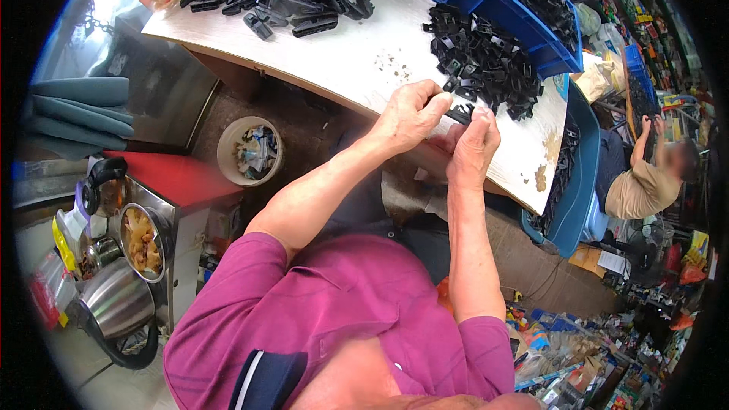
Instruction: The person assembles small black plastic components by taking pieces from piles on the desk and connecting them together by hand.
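Black plastic part between our left hand and right hand, near front edge of white tabletop, just beside pile of small black parts. Long axis seems to run crosswise, hand to hand; fingers cover ends, so we cannot tell which way it points. Both hands nearly closed, thumbs and fingers pinching it.
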A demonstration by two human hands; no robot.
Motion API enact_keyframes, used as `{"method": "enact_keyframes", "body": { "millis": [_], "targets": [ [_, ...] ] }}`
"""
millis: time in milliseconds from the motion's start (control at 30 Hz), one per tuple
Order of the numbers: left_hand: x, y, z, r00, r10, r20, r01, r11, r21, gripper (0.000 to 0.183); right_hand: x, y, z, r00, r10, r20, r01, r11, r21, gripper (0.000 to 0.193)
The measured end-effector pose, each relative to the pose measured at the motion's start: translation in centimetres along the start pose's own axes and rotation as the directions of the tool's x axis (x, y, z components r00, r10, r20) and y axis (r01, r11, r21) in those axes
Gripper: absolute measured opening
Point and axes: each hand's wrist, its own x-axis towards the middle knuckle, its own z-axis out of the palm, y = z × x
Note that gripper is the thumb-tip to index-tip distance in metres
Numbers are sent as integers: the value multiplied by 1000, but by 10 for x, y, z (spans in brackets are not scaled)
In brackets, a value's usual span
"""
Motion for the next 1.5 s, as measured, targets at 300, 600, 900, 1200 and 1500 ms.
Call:
{"method": "enact_keyframes", "body": {
  "millis": [300, 600, 900, 1200, 1500],
  "targets": [
    [0, 0, 42, 973, 201, -113, -194, 979, 67, 29, 11, 18, -21, 994, -99, 45, 99, 995, 5, 24],
    [-2, -2, 31, 988, 139, -71, -138, 990, 21, 30, 8, 7, -14, 996, -79, 33, 81, 994, -70, 24],
    [43, -8, 16, 884, 466, -46, -229, 517, 825, 12, 42, -21, -77, 891, 291, -349, -203, 942, 266, 35],
    [46, -23, 16, 835, 538, -116, -266, 579, 770, 8, 75, -50, -182, 560, 171, -811, -51, 984, 172, 58],
    [28, -15, 35, 938, 315, -142, -303, 948, 101, 25, 30, -26, -46, 937, 348, 37, -342, 933, -113, 47]
  ]
}}
